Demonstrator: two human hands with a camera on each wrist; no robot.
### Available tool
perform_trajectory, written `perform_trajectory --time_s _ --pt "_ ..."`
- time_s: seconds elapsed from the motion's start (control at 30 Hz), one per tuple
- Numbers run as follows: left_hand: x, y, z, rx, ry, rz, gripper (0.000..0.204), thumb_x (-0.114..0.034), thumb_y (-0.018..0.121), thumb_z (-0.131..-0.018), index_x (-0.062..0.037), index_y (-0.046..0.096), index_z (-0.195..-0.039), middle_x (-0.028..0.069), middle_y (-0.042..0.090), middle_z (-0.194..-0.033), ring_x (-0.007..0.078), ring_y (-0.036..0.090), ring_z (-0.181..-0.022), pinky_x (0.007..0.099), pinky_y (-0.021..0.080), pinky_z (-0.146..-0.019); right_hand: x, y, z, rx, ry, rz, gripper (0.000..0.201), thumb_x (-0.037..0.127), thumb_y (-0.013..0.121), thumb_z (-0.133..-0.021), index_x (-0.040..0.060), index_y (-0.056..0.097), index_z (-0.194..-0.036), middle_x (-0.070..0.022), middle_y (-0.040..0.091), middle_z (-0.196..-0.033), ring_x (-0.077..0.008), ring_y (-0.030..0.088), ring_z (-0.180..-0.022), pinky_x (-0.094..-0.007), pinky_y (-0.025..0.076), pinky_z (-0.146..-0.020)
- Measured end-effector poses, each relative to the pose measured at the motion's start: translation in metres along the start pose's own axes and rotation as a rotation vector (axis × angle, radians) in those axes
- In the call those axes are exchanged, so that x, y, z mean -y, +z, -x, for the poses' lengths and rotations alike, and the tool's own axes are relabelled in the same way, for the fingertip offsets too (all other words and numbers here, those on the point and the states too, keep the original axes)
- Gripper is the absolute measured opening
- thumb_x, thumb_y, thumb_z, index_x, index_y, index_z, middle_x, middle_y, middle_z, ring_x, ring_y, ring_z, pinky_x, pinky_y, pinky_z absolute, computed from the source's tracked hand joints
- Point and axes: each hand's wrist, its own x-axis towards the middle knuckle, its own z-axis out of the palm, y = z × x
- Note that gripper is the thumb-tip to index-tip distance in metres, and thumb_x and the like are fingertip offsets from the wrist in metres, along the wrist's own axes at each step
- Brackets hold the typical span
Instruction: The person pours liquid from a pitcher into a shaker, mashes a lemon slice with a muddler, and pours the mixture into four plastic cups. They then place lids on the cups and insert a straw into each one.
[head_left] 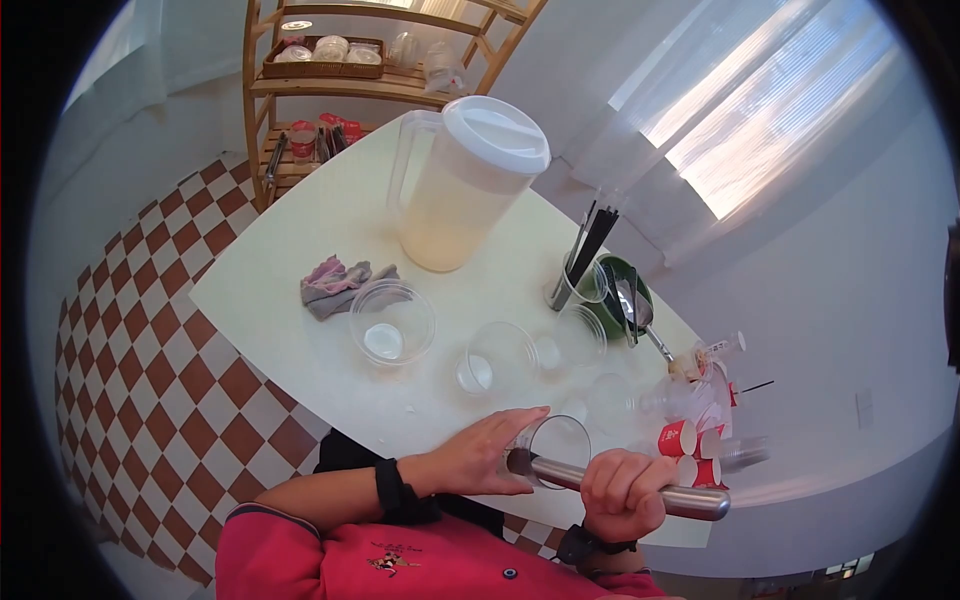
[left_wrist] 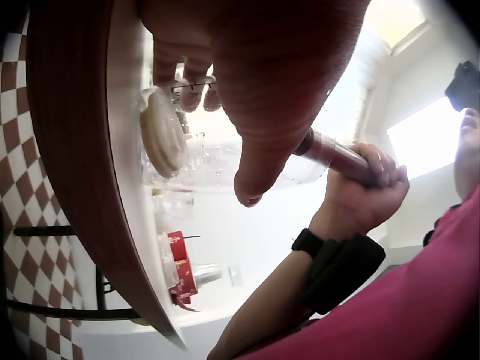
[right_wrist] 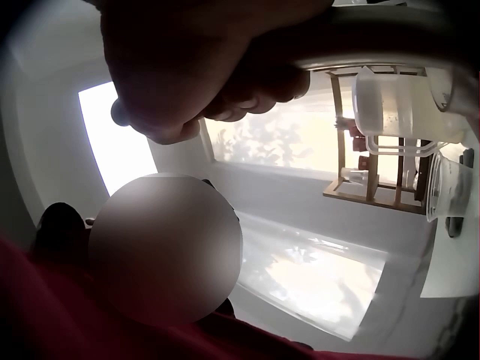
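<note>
My left hand (head_left: 487, 450) curls round a clear cup (head_left: 562, 440) near the table's front edge, thumb on one side and fingers on the other. The cup tilts, its mouth towards my right side. My right hand (head_left: 622, 487) grips the thick handle of a stainless-steel muddler (head_left: 695, 503) in a fist. The rod slants into the cup's mouth, and its dark end shows inside near my left palm. In the left wrist view, the clear cup wall (left_wrist: 214, 165), with droplets on it, shows behind the left thumb.
Several clear tubs, one near a grey-pink cloth (head_left: 340, 287), stand on the white table (head_left: 290, 250). Behind are a lidded pitcher (head_left: 455, 205) of pale liquid, a cup of dark utensils (head_left: 590, 250) and a green bowl (head_left: 630, 275). Red paper cups (head_left: 678, 437) lie at right.
</note>
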Motion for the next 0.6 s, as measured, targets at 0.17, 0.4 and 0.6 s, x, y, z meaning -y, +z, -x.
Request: perform_trajectory --time_s 0.17,0.4,0.6 --pt "-0.001 0.001 0.002 0.030 0.021 0.028 0.103 -0.027 0.088 -0.073 -0.0049 0.029 -0.155 0.0205 0.047 -0.147 0.0379 0.048 -0.133 0.0433 0.040 -0.113 0.009 -0.007 0.008 -0.085 0.096 -0.025 0.029 0.016 0.060 -0.094 0.0094 0.044 -0.071 -0.0037 0.048 -0.054 -0.0160 0.043 -0.044 -0.0331 0.044 -0.046" --pt "0.001 0.003 0.000 0.020 0.009 -0.006 0.104 -0.028 0.090 -0.072 -0.0027 0.032 -0.154 0.0198 0.048 -0.145 0.0355 0.051 -0.131 0.0414 0.042 -0.111 -0.003 -0.013 0.000 0.026 -0.127 0.319 0.024 0.015 0.061 -0.096 0.0064 0.047 -0.078 -0.0038 0.051 -0.057 -0.0151 0.046 -0.043 -0.0312 0.045 -0.043" --pt "-0.002 0.000 0.002 0.011 -0.034 0.016 0.103 -0.025 0.088 -0.074 -0.0055 0.028 -0.156 0.0204 0.044 -0.150 0.0374 0.047 -0.134 0.0427 0.040 -0.113 -0.026 0.006 -0.010 0.189 -0.078 0.222 0.027 0.015 0.064 -0.095 0.0084 0.048 -0.074 -0.0036 0.053 -0.056 -0.0149 0.045 -0.041 -0.0310 0.045 -0.042"
